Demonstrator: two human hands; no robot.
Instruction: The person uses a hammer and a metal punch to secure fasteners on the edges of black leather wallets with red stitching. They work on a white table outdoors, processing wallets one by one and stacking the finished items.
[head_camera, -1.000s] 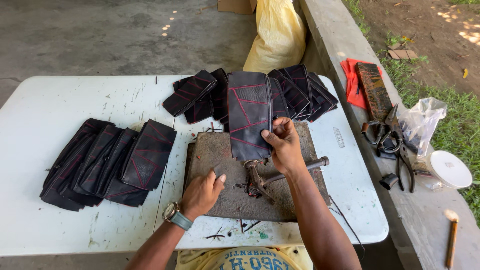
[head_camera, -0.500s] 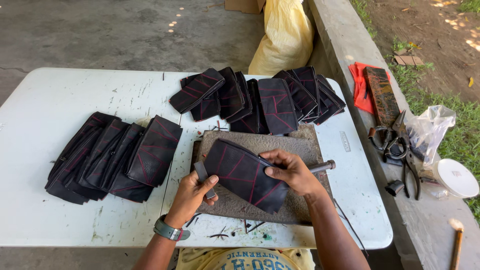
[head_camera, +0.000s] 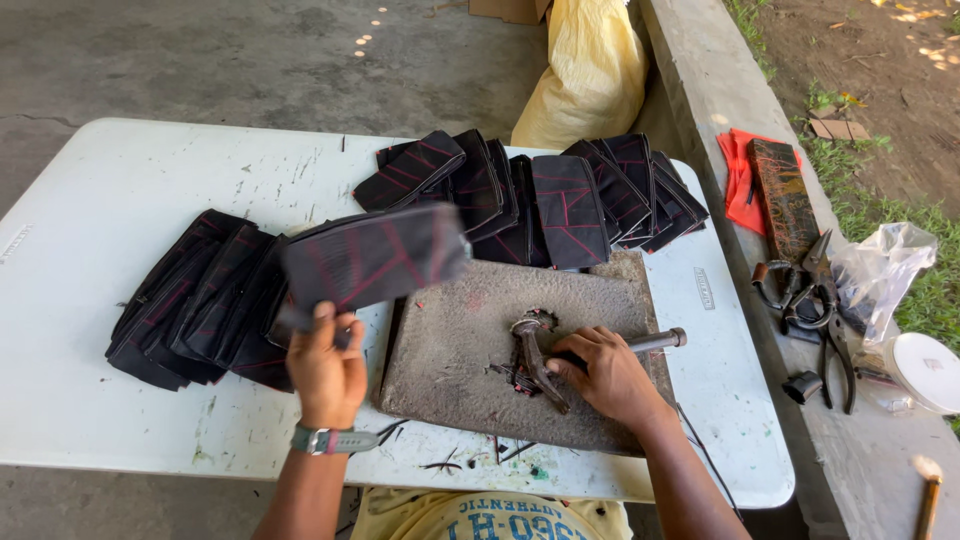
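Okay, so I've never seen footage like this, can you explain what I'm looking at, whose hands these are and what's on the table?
There is no machine here: a person wears a camera on the head, looking down at their own two bare hands over a white folding table. The left hand, with a wristwatch, holds up a black fabric piece with red stitching, blurred in the picture. The right hand rests on a metal hammer lying on a worn stone slab. One pile of similar black pieces lies at the left, another stack behind the slab. On the concrete ledge at right are pliers, a plastic bag and a red cloth.
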